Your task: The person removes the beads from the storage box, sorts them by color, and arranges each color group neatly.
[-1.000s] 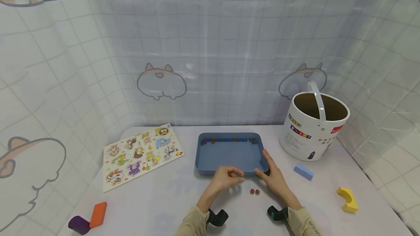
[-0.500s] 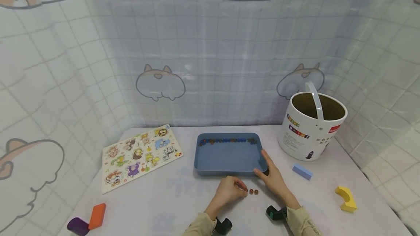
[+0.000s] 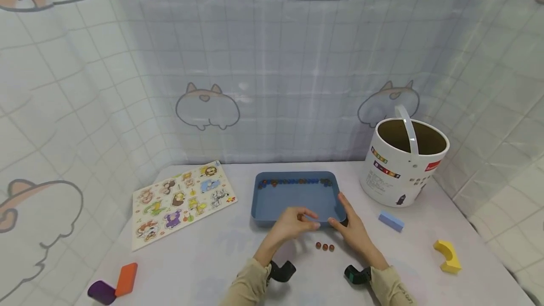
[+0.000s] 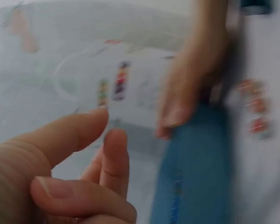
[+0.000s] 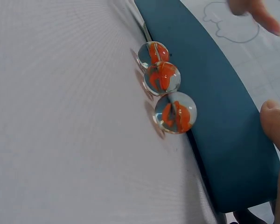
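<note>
Three clear glass marbles (image 3: 325,247) with orange swirls sit in a short row on the table, just in front of a blue tray (image 3: 297,204). The right wrist view shows these marbles close up, beside the tray's front wall (image 5: 210,93). Over the tray's front rim hovers my left hand (image 3: 291,225); its thumb and index finger (image 4: 114,149) are parted with nothing between them. My right hand (image 3: 356,236) rests at the tray's front right corner, thumb at the front rim and fingers stretched along the right side. Inside, blue and orange marbles (image 3: 293,181) line the far wall.
An animal puzzle board (image 3: 182,204) lies left of the tray. At the back right stands a white bucket (image 3: 395,174) with a handle. Toward the right are a blue block (image 3: 391,221) and a yellow arch block (image 3: 448,256); orange (image 3: 126,279) and purple blocks (image 3: 102,292) lie front left.
My left hand lowered a marble from near the tray's front rim, set it left of the other two, let go and rose back toward the rim. My right hand stayed at the corner.
</note>
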`<state>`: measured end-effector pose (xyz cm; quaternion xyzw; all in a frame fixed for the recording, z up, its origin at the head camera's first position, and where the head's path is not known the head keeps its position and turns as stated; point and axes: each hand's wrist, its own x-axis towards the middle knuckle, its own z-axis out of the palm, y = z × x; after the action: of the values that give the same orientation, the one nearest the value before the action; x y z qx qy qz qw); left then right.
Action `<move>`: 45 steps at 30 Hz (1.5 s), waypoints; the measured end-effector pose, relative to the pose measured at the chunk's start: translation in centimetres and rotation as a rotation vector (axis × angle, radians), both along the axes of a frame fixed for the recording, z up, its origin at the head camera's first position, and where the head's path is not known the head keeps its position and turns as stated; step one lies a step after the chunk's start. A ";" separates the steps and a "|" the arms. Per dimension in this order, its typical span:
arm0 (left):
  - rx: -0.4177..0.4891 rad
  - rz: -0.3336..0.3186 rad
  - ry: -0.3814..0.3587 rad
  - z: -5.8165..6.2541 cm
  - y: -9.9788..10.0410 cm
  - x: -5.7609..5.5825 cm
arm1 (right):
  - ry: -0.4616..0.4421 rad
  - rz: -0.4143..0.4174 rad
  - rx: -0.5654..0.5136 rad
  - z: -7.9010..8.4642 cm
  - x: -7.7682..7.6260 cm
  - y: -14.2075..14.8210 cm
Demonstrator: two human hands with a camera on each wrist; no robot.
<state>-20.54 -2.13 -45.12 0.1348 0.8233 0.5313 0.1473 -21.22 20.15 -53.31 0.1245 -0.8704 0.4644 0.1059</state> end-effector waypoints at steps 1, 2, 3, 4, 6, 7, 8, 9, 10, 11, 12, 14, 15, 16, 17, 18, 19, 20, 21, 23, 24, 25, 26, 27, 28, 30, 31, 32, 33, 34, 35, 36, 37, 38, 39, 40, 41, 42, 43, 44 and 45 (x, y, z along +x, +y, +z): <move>0.034 0.003 -0.032 0.6 0.0 -0.9 | 0.001 0.000 0.000 0.1 0.0 0.1; 0.063 0.007 -0.057 1.2 0.0 -1.8 | -0.002 0.000 -0.003 0.1 -0.1 0.3; 0.093 0.015 -0.077 1.5 0.1 -2.9 | -0.008 0.001 -0.003 0.2 -0.1 0.4; 0.116 0.026 -0.096 2.3 0.2 -3.7 | -0.012 0.000 -0.003 0.2 -0.1 0.5; 0.165 0.040 -0.118 2.6 0.6 -5.8 | -0.016 -0.001 -0.001 0.2 -0.1 0.6; 0.172 0.050 -0.121 2.6 0.9 -6.7 | -0.016 -0.002 0.003 0.2 -0.1 0.6; 0.175 0.063 -0.124 2.4 1.2 -7.7 | -0.018 -0.002 0.001 0.1 -0.2 0.6; 0.177 0.080 -0.130 2.2 1.7 -8.7 | -0.017 -0.003 0.000 0.1 -0.2 0.6; 0.174 0.099 -0.139 2.0 2.1 -9.5 | -0.014 -0.005 -0.002 0.1 -0.2 0.6; 0.172 0.122 -0.150 1.2 2.7 -10.6 | -0.013 -0.006 -0.002 0.1 -0.2 0.5; 0.161 0.152 -0.164 0.8 3.2 -11.2 | -0.012 -0.007 0.000 0.0 -0.2 0.5; 0.134 0.197 -0.187 -0.1 4.1 -12.2 | -0.018 -0.003 -0.006 0.0 -0.2 0.3; 0.113 0.216 -0.191 -0.7 4.5 -12.6 | -0.022 -0.003 -0.007 -0.1 -0.2 0.2; 0.090 0.233 -0.197 -1.2 4.9 -12.8 | -0.027 -0.003 -0.008 -0.1 -0.2 0.1; 0.070 0.249 -0.205 -1.6 5.2 -13.0 | -0.030 0.000 -0.010 -0.2 -0.2 0.0; 0.048 0.262 -0.206 -2.1 5.5 -13.2 | -0.034 0.003 -0.015 -0.3 -0.2 -0.1; 0.031 0.272 -0.206 -2.5 5.8 -13.3 | -0.032 0.007 -0.018 -0.3 -0.2 -0.3; 0.017 0.285 -0.205 -2.8 6.0 -13.3 | -0.034 0.010 -0.022 -0.3 -0.2 -0.4; 0.002 0.297 -0.199 -3.1 6.2 -13.4 | -0.034 0.012 -0.026 -0.4 -0.2 -0.6; -0.013 0.323 -0.185 -3.5 6.5 -13.5 | -0.032 0.014 -0.019 -0.5 -0.2 -0.8; -0.027 0.340 -0.177 -3.6 6.6 -13.5 | -0.026 0.016 -0.014 -0.5 -0.2 -0.9; -0.044 0.353 -0.171 -3.7 6.7 -13.5 | -0.024 0.018 -0.012 -0.5 -0.2 -1.0; -0.070 0.364 -0.157 -3.7 6.7 -13.6 | -0.027 0.018 -0.012 -0.5 -0.1 -1.1; -0.092 0.373 -0.149 -3.7 6.8 -13.6 | -0.025 0.016 -0.012 -0.4 -0.1 -1.2; -0.112 0.377 -0.139 -3.7 6.9 -13.6 | -0.023 0.017 -0.016 -0.4 -0.1 -1.2; -0.153 0.372 -0.118 -3.6 7.1 -13.6 | -0.019 0.019 -0.031 -0.3 0.0 -1.3; -0.172 0.364 -0.103 -3.5 7.2 -13.5 | -0.024 0.017 -0.037 -0.2 0.0 -1.2; -0.189 0.356 -0.084 -3.4 7.4 -13.5 | -0.025 0.016 -0.039 -0.2 0.0 -1.2; -0.199 0.351 -0.072 -3.4 7.5 -13.5 | -0.024 0.015 -0.036 -0.2 0.0 -1.2; -0.216 0.345 -0.052 -3.3 7.7 -13.4 | -0.023 0.015 -0.030 -0.2 -0.1 -1.1; -0.232 0.342 -0.037 -3.3 7.9 -13.4 | -0.022 0.012 -0.023 -0.2 -0.1 -1.1; -0.246 0.338 -0.019 -3.3 8.0 -13.4 | -0.024 0.009 -0.022 -0.2 -0.1 -1.0; -0.260 0.334 -0.001 -3.3 8.2 -13.3 | -0.026 0.005 -0.022 -0.2 -0.1 -0.9; -0.270 0.331 0.008 -3.4 8.4 -13.3 | -0.028 0.002 -0.025 -0.2 -0.1 -0.8; -0.278 0.328 0.014 -3.4 8.5 -13.3 | -0.029 -0.001 -0.026 -0.2 -0.1 -0.7; -0.281 0.325 0.015 -3.3 8.7 -13.3 | -0.032 -0.003 -0.029 -0.1 -0.1 -0.6; -0.278 0.320 0.012 -3.3 8.7 -13.3 | -0.036 -0.004 -0.034 -0.1 -0.1 -0.5; -0.270 0.315 0.004 -3.1 8.8 -13.3 | -0.039 -0.004 -0.035 -0.1 -0.1 -0.4; -0.258 0.312 -0.002 -3.0 8.8 -13.3 | -0.038 -0.005 -0.030 -0.1 -0.1 -0.2; -0.238 0.308 -0.010 -2.8 8.8 -13.3 | -0.038 -0.006 -0.027 0.0 -0.2 -0.1; -0.218 0.301 -0.010 -2.5 8.7 -13.4 | -0.036 -0.008 -0.022 0.0 -0.2 0.1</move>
<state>-33.90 6.61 -47.65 -0.0094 0.8861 0.4556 0.0842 -21.46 20.27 -53.33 0.1114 -0.8675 0.4757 0.0937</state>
